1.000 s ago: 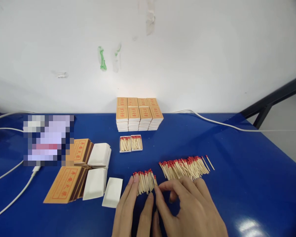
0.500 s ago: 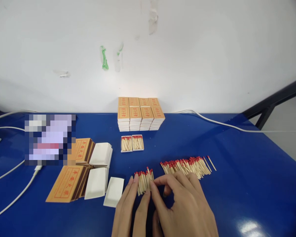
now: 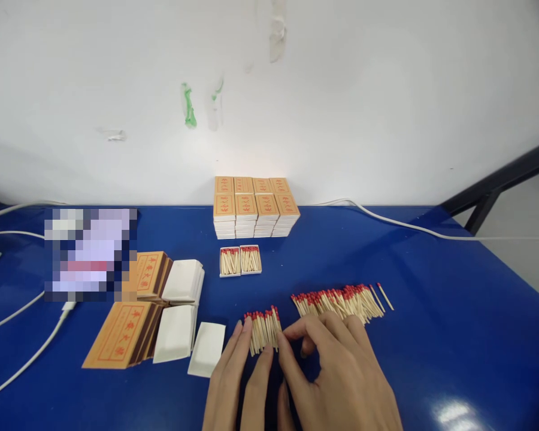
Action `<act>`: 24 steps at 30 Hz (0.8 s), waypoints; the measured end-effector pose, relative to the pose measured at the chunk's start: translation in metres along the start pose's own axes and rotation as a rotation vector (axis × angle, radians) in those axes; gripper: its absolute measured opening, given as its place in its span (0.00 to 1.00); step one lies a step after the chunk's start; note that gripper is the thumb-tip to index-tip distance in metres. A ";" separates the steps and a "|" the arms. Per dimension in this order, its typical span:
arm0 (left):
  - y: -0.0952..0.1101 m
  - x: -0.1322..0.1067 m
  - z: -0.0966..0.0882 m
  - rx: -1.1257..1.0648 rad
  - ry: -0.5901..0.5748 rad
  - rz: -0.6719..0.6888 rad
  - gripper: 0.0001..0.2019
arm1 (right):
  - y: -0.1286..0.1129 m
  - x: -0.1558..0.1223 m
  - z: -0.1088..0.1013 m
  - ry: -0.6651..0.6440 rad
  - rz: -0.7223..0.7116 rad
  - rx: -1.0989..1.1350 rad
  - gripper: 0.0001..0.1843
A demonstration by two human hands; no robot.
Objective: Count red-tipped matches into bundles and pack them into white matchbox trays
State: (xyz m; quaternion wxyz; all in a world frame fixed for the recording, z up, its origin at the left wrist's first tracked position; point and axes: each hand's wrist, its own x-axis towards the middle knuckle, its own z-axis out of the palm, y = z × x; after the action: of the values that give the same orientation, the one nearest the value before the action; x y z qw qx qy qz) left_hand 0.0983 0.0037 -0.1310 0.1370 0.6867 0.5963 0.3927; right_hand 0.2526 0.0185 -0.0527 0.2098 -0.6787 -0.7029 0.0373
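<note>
A small bunch of red-tipped matches (image 3: 263, 332) lies on the blue table in front of me, heads pointing away. My left hand (image 3: 236, 380) rests against its left side and lower end, fingers stretched out and apart. At the bunch's right edge, the thumb and forefinger of my right hand (image 3: 336, 374) come together on a match (image 3: 276, 320); its lower end is hidden by the fingertips. A larger heap of matches (image 3: 341, 299) spreads just beyond my right hand's knuckles. One white matchbox tray (image 3: 206, 349) lies left of my left hand.
Stacked matchboxes (image 3: 256, 206) stand against the wall, with two match-filled trays (image 3: 241, 274) before them. To the left are stacks of white trays (image 3: 175, 332) and flat orange sleeves (image 3: 121, 335). A blurred-out device (image 3: 90, 251) and white cables (image 3: 31, 374) lie farther left.
The match at my right fingertips has shifted slightly right and now lies closer in line with the bunch. My right hand has moved slightly right; my left hand stays nearly still.
</note>
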 end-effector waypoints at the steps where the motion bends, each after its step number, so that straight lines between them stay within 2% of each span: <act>1: 0.001 0.001 -0.001 -0.001 -0.002 0.003 0.39 | -0.001 0.000 0.001 0.003 0.009 0.004 0.10; 11: 0.016 0.006 -0.017 -0.023 0.017 0.043 0.30 | 0.000 0.000 -0.001 -0.021 0.003 -0.007 0.11; 19: 0.009 0.005 -0.010 -0.001 0.023 0.037 0.43 | 0.002 0.002 -0.005 0.000 0.064 -0.008 0.12; 24: 0.006 0.003 -0.008 0.013 0.023 0.039 0.46 | 0.000 0.005 -0.004 -0.015 0.069 0.009 0.13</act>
State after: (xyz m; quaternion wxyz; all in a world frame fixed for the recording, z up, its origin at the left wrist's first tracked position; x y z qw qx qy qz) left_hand 0.0970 0.0025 -0.1206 0.1181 0.6945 0.5870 0.3990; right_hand 0.2543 0.0225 -0.0477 0.2061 -0.7014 -0.6802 0.0525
